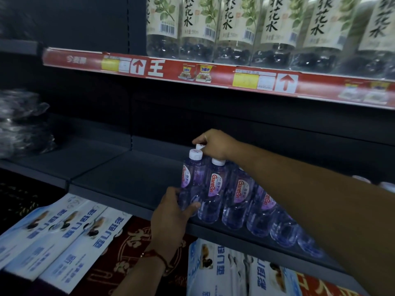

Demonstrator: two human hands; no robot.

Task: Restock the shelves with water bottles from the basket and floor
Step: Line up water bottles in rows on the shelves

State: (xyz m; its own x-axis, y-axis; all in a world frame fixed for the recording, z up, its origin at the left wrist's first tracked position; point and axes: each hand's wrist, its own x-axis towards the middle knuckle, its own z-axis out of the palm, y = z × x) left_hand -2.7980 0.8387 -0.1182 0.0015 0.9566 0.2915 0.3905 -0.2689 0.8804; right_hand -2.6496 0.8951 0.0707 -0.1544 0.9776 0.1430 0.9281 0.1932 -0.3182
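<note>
Mid-frame, on the dark middle shelf [119, 176]: a row of purple-labelled water bottles [241, 199] running from centre toward lower right, labels facing out along the front edge.

Right hand [214, 144], reaching in from the right edge of the frame, fingers curled over the white cap of a rear bottle [199, 147], pinching it from above. Likely gripped at the top to steer it upright into line behind the front row.

Left hand [173, 212], coming up from bottom centre, wrapped around the lower body of the leftmost front bottle [191, 184], thumb lying across its base. Probably holding low to steady or slide it flush with the neighbouring bottle [214, 193], touching on its right. Red cord bracelet [158, 256] on that wrist.

Left of the bottles, bare shelf space reaching to the left of the frame: room for many more, so restocking judged far from finished. Basket and floor stock not in view.

Across the top of the frame, a fuller shelf of larger bottles with cream leaf-printed labels [235, 24], above a red price strip [162, 69]. At bottom left and bottom right, blue-and-white printed cartons [64, 233] on the level below. At far left, a blurred clear plastic bundle [19, 122], too smeared to identify.

Risk: bottles packed close together, so a nudge at the cap could tip a neighbour.
</note>
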